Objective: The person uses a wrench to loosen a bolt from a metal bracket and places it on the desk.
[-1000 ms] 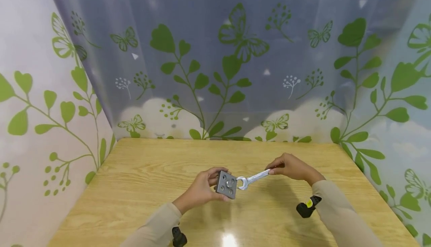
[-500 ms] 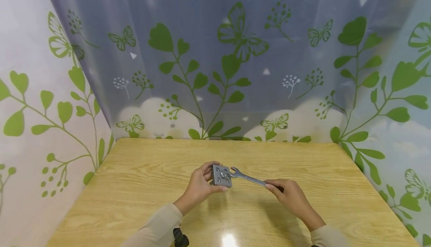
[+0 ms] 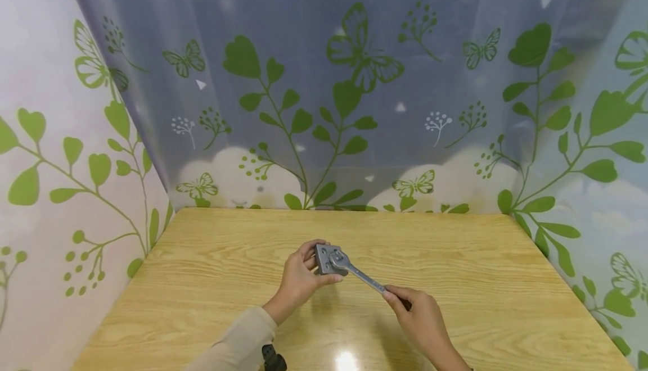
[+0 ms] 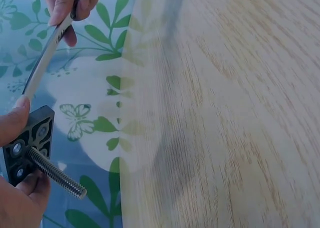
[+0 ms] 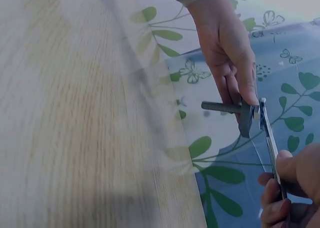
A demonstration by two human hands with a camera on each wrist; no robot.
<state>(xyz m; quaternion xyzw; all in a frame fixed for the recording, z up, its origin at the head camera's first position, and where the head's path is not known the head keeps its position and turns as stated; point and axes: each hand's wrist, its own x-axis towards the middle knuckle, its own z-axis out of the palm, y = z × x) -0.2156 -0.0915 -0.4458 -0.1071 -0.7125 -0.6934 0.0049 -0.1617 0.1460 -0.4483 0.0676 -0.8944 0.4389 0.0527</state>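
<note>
My left hand (image 3: 296, 281) holds a small grey square metal plate (image 3: 326, 267) by its edges, raised above the table. The plate has holes near its corners and a bolt head at its middle. From its other face a long threaded bolt shank (image 4: 59, 174) sticks out, seen in both wrist views. My right hand (image 3: 421, 317) grips the handle of a silver open-end wrench (image 3: 365, 278). In the head view the wrench's open end lies over the bolt head; how snugly it fits is hard to see. The wrench slants down to the right from the plate.
Below both hands lies a light wood-grain table (image 3: 238, 236). Behind it and along both sides hang patterned sheets (image 3: 324, 152) with green leaves and butterflies. A black wrist device (image 3: 273, 357) is worn at the left sleeve.
The wrench's open end has moved from beside the plate onto the bolt head. My right hand has come down and closer. The left hand has shifted the plate slightly up and left, tilting it.
</note>
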